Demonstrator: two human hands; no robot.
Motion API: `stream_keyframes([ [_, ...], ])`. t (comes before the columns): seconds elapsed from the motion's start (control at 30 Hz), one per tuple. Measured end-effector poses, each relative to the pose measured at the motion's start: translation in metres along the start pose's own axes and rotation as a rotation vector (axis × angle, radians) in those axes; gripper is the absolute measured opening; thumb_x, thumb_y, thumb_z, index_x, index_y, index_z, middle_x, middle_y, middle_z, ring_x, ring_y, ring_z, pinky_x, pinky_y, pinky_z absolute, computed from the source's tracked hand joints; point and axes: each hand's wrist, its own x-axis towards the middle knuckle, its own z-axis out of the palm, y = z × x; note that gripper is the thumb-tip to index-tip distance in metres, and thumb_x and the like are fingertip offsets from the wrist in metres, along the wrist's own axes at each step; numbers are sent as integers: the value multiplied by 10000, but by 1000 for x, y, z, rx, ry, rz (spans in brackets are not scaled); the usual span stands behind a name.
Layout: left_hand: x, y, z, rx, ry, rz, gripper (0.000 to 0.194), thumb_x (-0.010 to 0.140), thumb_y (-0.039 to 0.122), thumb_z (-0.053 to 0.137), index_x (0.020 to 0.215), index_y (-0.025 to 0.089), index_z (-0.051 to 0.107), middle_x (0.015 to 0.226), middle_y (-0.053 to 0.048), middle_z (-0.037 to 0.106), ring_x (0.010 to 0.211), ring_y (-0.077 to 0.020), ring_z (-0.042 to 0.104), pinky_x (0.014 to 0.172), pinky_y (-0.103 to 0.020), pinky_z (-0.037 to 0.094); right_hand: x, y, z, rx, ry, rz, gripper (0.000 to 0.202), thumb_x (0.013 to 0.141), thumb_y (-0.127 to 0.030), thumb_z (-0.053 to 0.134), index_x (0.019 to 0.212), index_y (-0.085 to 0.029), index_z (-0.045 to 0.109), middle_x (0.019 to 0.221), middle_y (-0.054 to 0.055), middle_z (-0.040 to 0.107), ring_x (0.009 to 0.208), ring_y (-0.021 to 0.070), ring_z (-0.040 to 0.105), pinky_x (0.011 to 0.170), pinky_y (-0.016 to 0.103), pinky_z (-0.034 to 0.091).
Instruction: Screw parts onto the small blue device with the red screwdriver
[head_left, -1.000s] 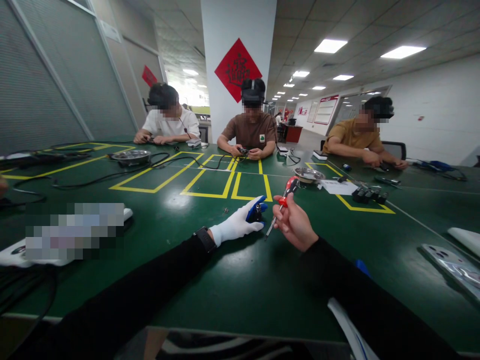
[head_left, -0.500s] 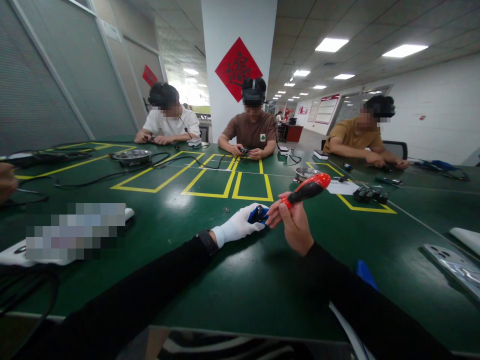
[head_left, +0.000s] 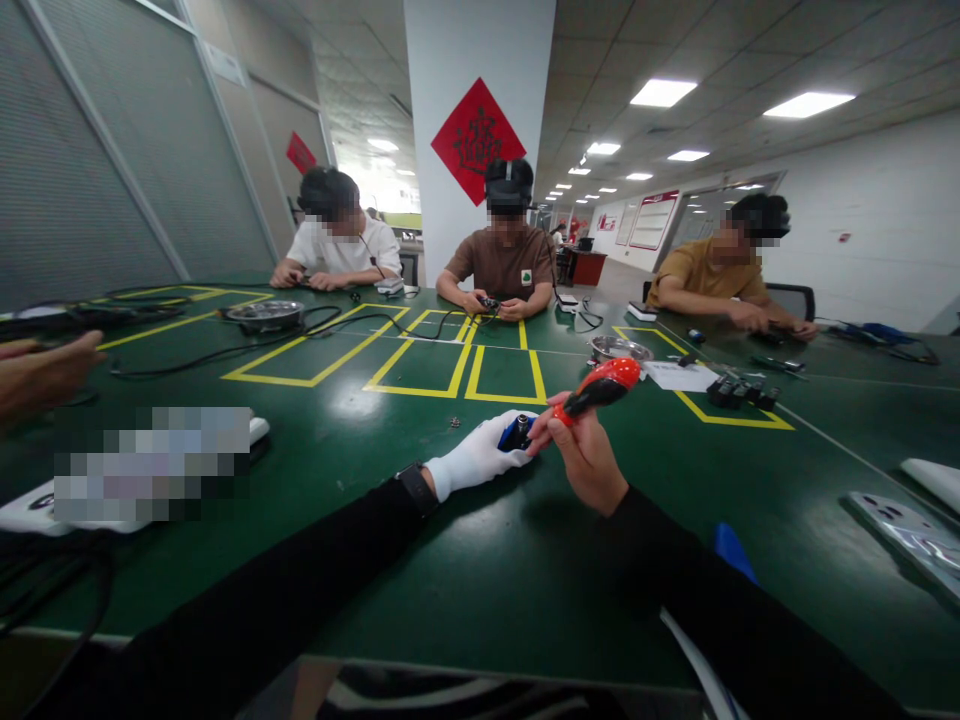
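Note:
My left hand [head_left: 480, 450], in a white glove, is closed around a small blue part [head_left: 508, 438] close to the tabletop. A black cylindrical piece with a metallic top [head_left: 522, 430] stands up from it. My bare right hand [head_left: 592, 465] grips a screwdriver by its red and black handle [head_left: 604, 388], which points up and to the right. The fingertips of this hand are right beside the black piece. I cannot see the screwdriver's shaft and tip behind the fingers. Several tiny metal parts [head_left: 455, 422] lie on the table beyond my left wrist.
Several black blocks [head_left: 742, 392], a white paper [head_left: 679, 377] and a metal bowl [head_left: 621, 349] are at the right. A phone [head_left: 896, 530] lies near the right edge. Another person's hand [head_left: 56, 370] reaches in at the left. Three people sit across the green table [head_left: 420, 560].
My right hand and the screwdriver have moved slightly left and down, nearer the blue part. The other person's hand at the left has come further into view.

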Motion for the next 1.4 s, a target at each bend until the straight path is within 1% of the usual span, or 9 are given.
stream_keyframes([
  [0.2, 0, 2, 0, -47, 4, -18, 608, 731, 264, 677, 1285, 166, 446, 1222, -85, 570, 1091, -219, 558, 978, -364, 422, 0, 0, 0, 24, 18, 0, 192, 940, -326, 408, 1090, -209, 383, 809, 7, 598, 604, 127, 624, 638, 297, 504],
  [0.33, 0, 2, -1, -40, -8, -30, 660, 693, 274, 715, 1286, 163, 447, 1229, -89, 568, 1102, -228, 556, 984, -371, 420, -1, 2, 1, 41, 22, 7, 213, 936, -340, 416, 1100, -209, 384, 815, 9, 603, 585, 123, 620, 621, 294, 505],
  [0.6, -1, -2, -2, 35, 26, -70, 493, 747, 299, 653, 1194, 136, 526, 1161, -92, 610, 1048, -222, 573, 959, -366, 423, -1, -1, 3, 73, 7, 31, 242, 930, -361, 424, 1109, -203, 387, 789, -2, 585, 610, 131, 627, 649, 306, 517],
  [0.83, -3, 8, -4, 94, 8, -82, 362, 776, 294, 607, 1102, 139, 582, 1058, -61, 643, 944, -197, 593, 892, -324, 453, -1, -1, 3, 159, 45, 33, 236, 909, -339, 476, 1101, -213, 422, 813, 4, 604, 600, 121, 619, 632, 300, 511],
  [0.97, -3, 10, -5, 110, -12, -93, 379, 773, 280, 599, 1131, 158, 572, 1036, -40, 651, 934, -194, 598, 873, -312, 457, 1, -5, 4, 280, 46, 96, 329, 889, -347, 509, 1181, -230, 415, 820, -7, 594, 604, 122, 630, 632, 301, 511],
  [1.1, -2, 8, -4, 115, 2, -93, 410, 760, 293, 616, 1150, 172, 575, 1065, -34, 647, 947, -202, 595, 877, -318, 447, 4, -11, 4, 385, 52, 134, 375, 929, -391, 391, 1277, -254, 360, 857, -3, 568, 624, 122, 640, 653, 310, 517],
  [1.17, -3, 9, -4, 128, 19, -97, 392, 763, 305, 613, 1131, 170, 590, 1023, -31, 653, 908, -196, 596, 846, -309, 454, 5, -12, 4, 383, 55, 138, 353, 924, -390, 405, 1248, -252, 388, 873, 2, 567, 618, 119, 633, 635, 303, 515],
  [1.3, -4, 14, -3, 143, 17, -131, 392, 781, 352, 595, 1127, 168, 592, 885, -17, 652, 735, -153, 581, 718, -272, 469, 6, -11, 3, 262, 146, 96, 260, 834, -334, 592, 1046, -239, 475, 911, 6, 595, 595, 110, 600, 594, 286, 504],
  [1.4, -5, 17, -3, 133, -7, -193, 446, 792, 404, 576, 1167, 162, 567, 782, -7, 635, 608, -131, 547, 614, -257, 458, 7, -11, 1, 60, 248, 27, 214, 775, -275, 664, 918, -218, 514, 912, 23, 620, 742, 152, 607, 749, 342, 504],
])
